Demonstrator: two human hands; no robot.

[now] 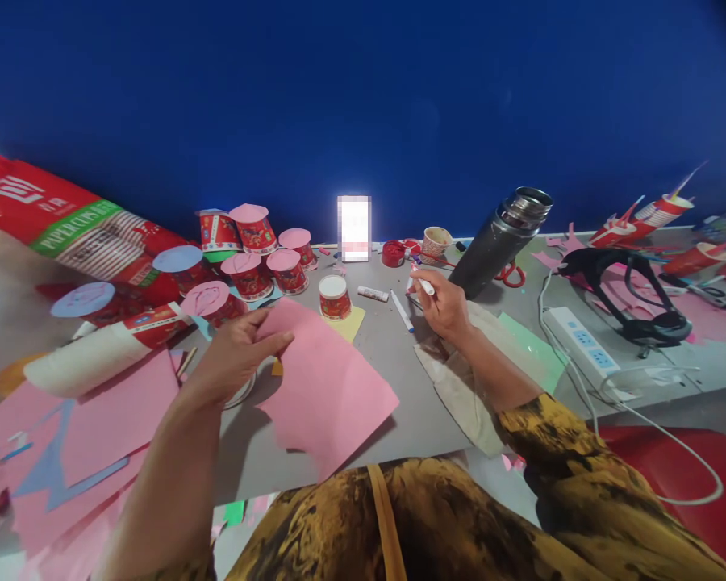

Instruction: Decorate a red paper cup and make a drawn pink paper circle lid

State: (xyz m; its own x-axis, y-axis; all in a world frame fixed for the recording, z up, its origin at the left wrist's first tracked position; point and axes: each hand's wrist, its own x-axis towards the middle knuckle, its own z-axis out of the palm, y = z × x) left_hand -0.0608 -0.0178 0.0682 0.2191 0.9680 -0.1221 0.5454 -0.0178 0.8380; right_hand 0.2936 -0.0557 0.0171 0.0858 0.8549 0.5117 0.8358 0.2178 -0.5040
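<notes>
Nearest, patterned garment [460,524]: spread along the bottom edge in brown-gold and black, with a tan strap [387,524] down the middle.
Paper scraps [106,436]: lay heaped at left, mostly pink, some blue.
Pink sheet [327,379]: slanted in front of the garment, over the grey table [411,428]; was cut raggedly along the left side, straighter at right.
Left hand [233,355]: pinched the pink sheet at the upper left edge, with thumb on top and fingers beneath.
Off-white cloth [453,387]: lay crumpled under the right forearm.
Right hand [451,311]: grasped a white pen-like barrel [424,285] between bent fingers, apart from the sheet.
Power strip [584,343]: lay at right with white cable, near a black headgear frame [632,303].
White pen [402,311]: rested between the hands, near a white labelled tube [373,294].
Lone red cup [335,303]: stood by a yellow sheet [351,324], white on top.
Paper-topped cups [248,278]: clustered beyond the left hand, with pink or blue discs.
Black flask [490,246]: stood beyond the right hand, near red scissors handles [511,276].
Red cup package [97,218]: leaned at far left, lettered "PAPER CUPS".
Blue wall [363,97]: rose behind everything.
</notes>
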